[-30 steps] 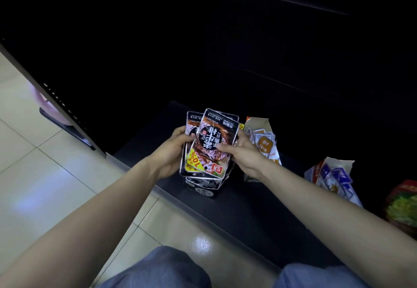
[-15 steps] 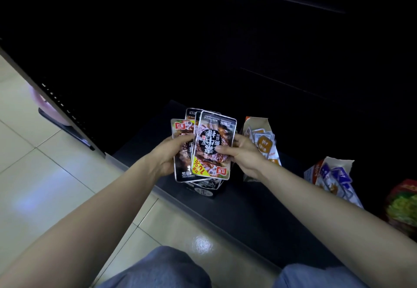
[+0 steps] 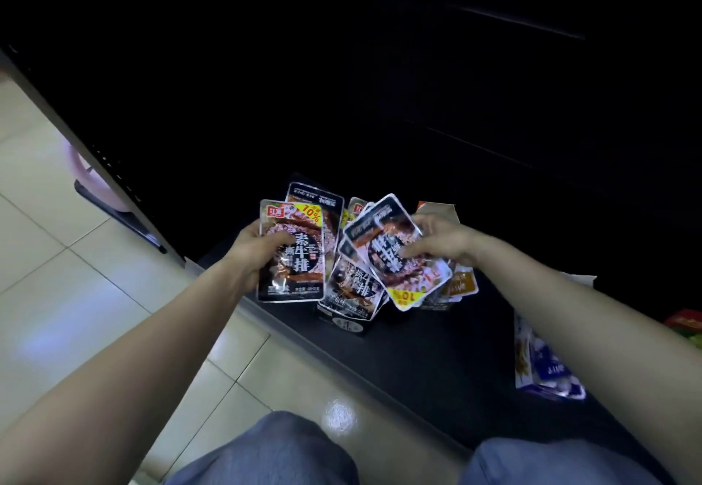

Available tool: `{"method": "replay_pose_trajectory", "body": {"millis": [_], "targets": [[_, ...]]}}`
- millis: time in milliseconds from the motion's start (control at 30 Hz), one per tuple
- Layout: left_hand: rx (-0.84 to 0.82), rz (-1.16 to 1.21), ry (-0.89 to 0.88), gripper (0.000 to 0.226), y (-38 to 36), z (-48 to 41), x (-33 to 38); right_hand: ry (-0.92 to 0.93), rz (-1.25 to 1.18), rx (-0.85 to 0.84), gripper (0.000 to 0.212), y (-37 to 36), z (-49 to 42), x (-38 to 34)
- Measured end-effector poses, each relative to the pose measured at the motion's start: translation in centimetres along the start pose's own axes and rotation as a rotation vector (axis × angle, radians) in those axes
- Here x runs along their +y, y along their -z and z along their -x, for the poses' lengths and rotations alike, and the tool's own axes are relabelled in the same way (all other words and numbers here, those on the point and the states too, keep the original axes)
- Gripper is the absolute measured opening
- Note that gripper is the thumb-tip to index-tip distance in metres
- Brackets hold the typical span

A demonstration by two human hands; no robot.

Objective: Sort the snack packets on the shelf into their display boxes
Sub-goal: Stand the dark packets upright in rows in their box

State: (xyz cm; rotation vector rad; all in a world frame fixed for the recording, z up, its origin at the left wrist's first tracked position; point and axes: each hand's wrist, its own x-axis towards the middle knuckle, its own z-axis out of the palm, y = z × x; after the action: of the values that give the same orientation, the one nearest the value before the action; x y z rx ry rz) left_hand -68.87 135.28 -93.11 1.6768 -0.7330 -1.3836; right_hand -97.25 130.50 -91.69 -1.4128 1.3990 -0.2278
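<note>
Head view, looking down at a low dark shelf [image 3: 418,363] beside a pale tiled floor [image 3: 57,294]. Left hand [image 3: 262,252] grips an upright packet [image 3: 294,268], black with a yellow 10% flash at its top right corner; thumb lies across the front face, fingers are hidden behind it. A rear packet [image 3: 315,197] of the same black kind stands just behind and above it; whether the same hand holds it cannot be told. Right hand [image 3: 440,241] grips the fanned packets [image 3: 391,252], same black design, tilted so the yellow 10% flash points down and to the right; thumb presses on the front one, and the count in the fan is unclear. The 2 hands are apart, with a gap between their packets. Below that gap a lower packet [image 3: 355,287] sits leaning in a dark display box [image 3: 345,327] at the shelf's front edge, partly covered by the fan. Orange-labelled sachets [image 3: 461,285] show just beneath the right hand, their box mostly hidden. Further right on the shelf, blue-and-white packets [image 3: 547,366] sit behind the right forearm. A red and green item [image 3: 685,327] is cut by the frame edge; too little shows to identify it. 2 knees [image 3: 273,450] in grey-blue cloth fill the bottom.
</note>
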Motion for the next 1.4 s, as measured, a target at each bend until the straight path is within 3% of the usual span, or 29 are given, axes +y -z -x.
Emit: {"method": "replay_pose_trajectory", "body": {"millis": [133, 233, 467, 667, 800, 900, 967, 1133, 1400], "targets": [[0.027, -0.05, -0.014, 0.019, 1.5, -0.4, 0.3, -0.064, 0.628, -0.103, 0.066, 0.0, -0.6, -2.1], [0.004, -0.065, 0.007, 0.026, 2.1, -0.3, 0.5, -0.005, 0.988, -0.103, 0.073, -2.0, -1.3, -3.9], [-0.071, -0.059, 0.047, 0.029, 2.7, 0.0, 0.6, 0.192, 1.539, 0.016, 0.071, -6.3, -2.7, -4.8], [-0.097, -0.043, 0.058, 0.028, 2.4, -0.1, 0.2, 0.342, 1.286, 0.32, 0.069, -6.9, -3.4, -2.1], [-0.121, -0.033, 0.088, 0.029, 2.1, -0.4, -0.4, 0.106, 1.005, 0.504, 0.092, -7.0, -2.3, -0.3], [-0.118, -0.032, 0.099, 0.031, 2.0, -0.7, -0.6, -0.084, 0.761, 0.481, 0.103, -6.7, -1.9, 0.9], [-0.115, -0.033, 0.098, 0.032, 1.8, -0.7, -0.6, -0.096, 0.612, 0.451, 0.102, -6.5, -1.8, 1.2], [-0.112, -0.062, 0.082, 0.037, 1.8, -0.8, -0.5, -0.023, 0.556, 0.448, 0.084, -5.6, -2.1, 1.4], [-0.108, -0.09, 0.071, 0.032, 2.1, -0.9, 0.0, 0.354, 0.678, 0.611, 0.065, -5.5, -1.9, 0.8]]}}
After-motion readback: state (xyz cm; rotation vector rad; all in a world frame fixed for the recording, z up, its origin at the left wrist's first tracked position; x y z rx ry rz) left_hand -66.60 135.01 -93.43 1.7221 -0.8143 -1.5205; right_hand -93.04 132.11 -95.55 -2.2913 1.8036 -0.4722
